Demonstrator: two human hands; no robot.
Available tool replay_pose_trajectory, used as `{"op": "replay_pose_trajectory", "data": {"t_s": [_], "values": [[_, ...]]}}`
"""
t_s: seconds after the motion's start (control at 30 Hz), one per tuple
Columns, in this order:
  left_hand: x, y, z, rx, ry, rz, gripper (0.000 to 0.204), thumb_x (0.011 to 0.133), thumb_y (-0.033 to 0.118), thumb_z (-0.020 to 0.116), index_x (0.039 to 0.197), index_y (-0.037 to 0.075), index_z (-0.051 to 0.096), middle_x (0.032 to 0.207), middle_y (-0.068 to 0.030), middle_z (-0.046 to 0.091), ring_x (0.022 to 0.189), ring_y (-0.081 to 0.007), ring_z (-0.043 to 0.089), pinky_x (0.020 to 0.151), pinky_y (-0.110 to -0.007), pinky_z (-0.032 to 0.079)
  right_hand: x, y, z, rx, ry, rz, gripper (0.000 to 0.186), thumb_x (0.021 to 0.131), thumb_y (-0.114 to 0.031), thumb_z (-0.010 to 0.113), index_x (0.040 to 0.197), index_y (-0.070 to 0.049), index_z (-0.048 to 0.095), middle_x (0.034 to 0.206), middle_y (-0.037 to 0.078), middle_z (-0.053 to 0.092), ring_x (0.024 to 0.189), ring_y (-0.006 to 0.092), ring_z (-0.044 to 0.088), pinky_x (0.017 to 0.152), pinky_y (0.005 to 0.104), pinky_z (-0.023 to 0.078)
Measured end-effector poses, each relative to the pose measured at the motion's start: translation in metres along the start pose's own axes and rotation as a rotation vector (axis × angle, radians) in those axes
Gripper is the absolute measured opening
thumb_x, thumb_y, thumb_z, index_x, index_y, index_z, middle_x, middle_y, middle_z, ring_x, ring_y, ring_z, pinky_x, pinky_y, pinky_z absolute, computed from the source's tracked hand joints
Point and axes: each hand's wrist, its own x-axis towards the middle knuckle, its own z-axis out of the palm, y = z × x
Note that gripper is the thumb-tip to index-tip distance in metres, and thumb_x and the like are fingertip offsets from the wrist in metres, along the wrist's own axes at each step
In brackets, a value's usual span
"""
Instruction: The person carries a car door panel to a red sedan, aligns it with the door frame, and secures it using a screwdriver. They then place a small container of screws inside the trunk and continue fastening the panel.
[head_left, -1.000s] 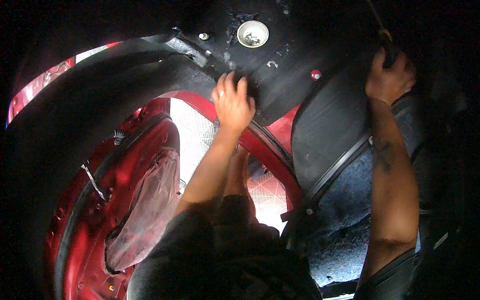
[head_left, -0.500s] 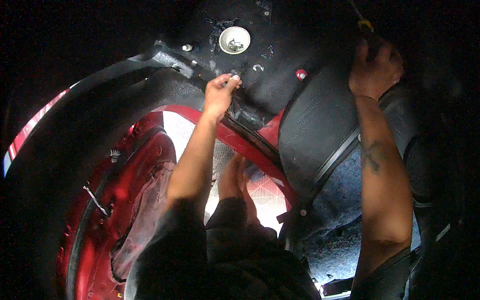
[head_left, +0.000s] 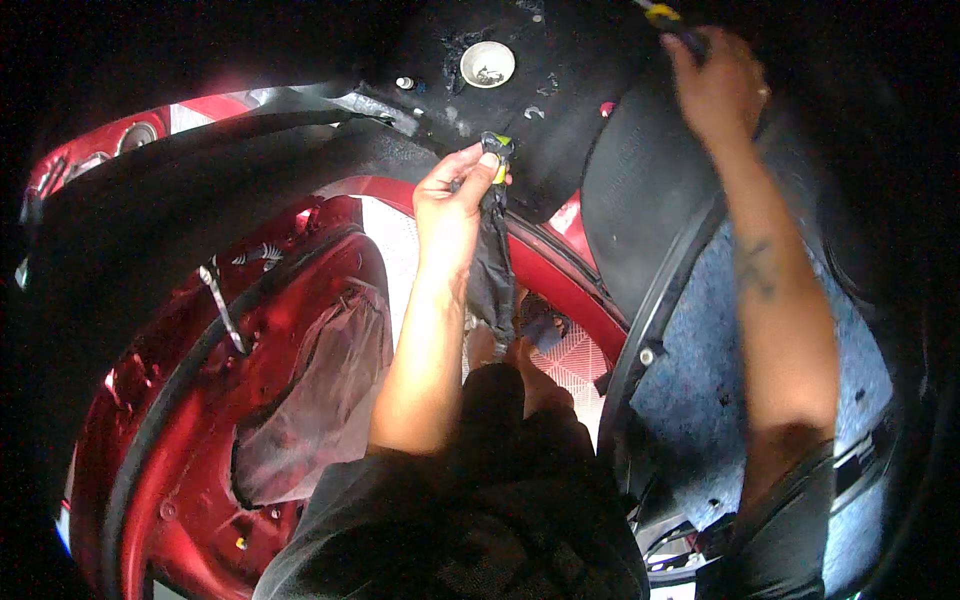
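Observation:
My left hand [head_left: 450,195] is closed, thumb on top, around the end of a crinkled black strip [head_left: 490,260] with yellow-green parts. The strip hangs down below my fingers, and I cannot make out its exact kind. At the upper right, my right hand [head_left: 722,90] is wrapped round a screwdriver [head_left: 684,36] with a black and yellow handle; its shaft points to the upper left and leaves the picture.
Beyond my left hand, a white bowl [head_left: 485,53] holds small metal bits on the dark floor. Near it lie a small white-capped bottle [head_left: 404,83] and a red piece [head_left: 607,109]. A red car door [head_left: 190,480] stands at left, a blue felt-like surface [head_left: 690,400] at right.
My left hand has come nearer and slightly right, and the black strip now hangs from it. My right hand has moved up and left with the screwdriver. The view has shifted.

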Motion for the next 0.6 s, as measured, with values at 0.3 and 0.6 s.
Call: {"op": "replay_pose_trajectory", "data": {"t_s": [0.3,0.6], "values": [[-0.141,0.045,0.033,0.143,0.069,0.226,0.011,0.096,0.005,0.078,0.105,-0.001,0.077,0.088,-0.0037,0.071,0.081,-0.0121,0.063,0.078,-0.028,0.051,-0.184,-0.151,-0.184,1.599,-0.619,1.013,0.028,0.091,-0.025,0.088,0.104,-0.007,0.070,0.094,0.002,0.072,0.075,0.0098,0.066,0.063,0.0240,0.053],[-0.305,0.101,0.033,0.251,-0.312,0.634,0.013,0.093,-0.004,0.077,0.105,-0.001,0.073,0.122,-0.0170,0.077,0.118,-0.0236,0.071,0.105,-0.037,0.054,-0.249,-0.156,-0.387,1.975,-0.168,0.773,0.026,0.092,0.007,0.078,0.095,-0.005,0.055,0.120,0.018,0.076,0.105,0.0214,0.074,0.096,0.0360,0.061]]}}
